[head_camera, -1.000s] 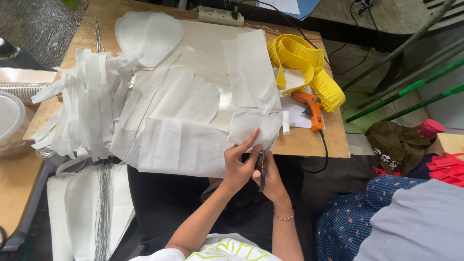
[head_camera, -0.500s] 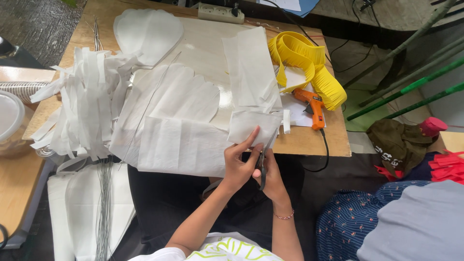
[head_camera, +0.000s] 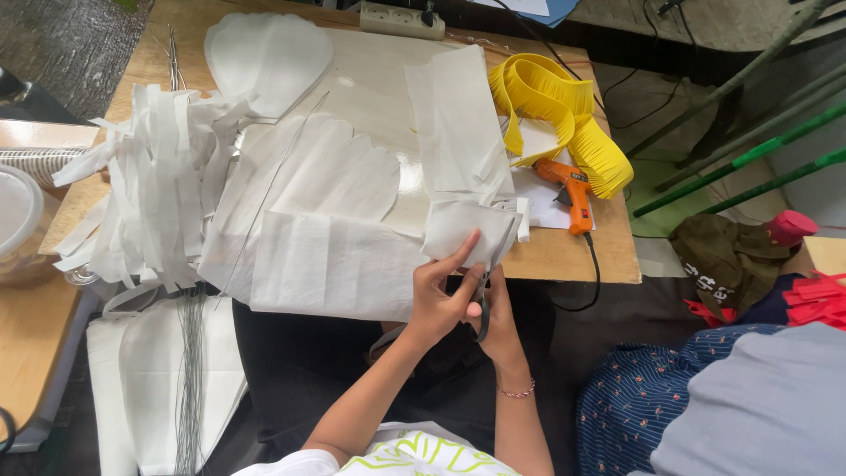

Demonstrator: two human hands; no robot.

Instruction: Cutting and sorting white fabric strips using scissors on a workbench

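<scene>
a folded piece of white fabric [head_camera: 463,231] is being pinched at its lower edge by the left hand [head_camera: 441,300], index finger stretched up along the cloth, the other fingers curled under it. dark-handled scissors [head_camera: 483,304] are being gripped by the right hand [head_camera: 500,319], fingers closed through the handles. the fabric is being held over the near edge of the wooden table [head_camera: 564,256]. the scissor blades are being largely hidden behind the cloth and fingers.
</scene>
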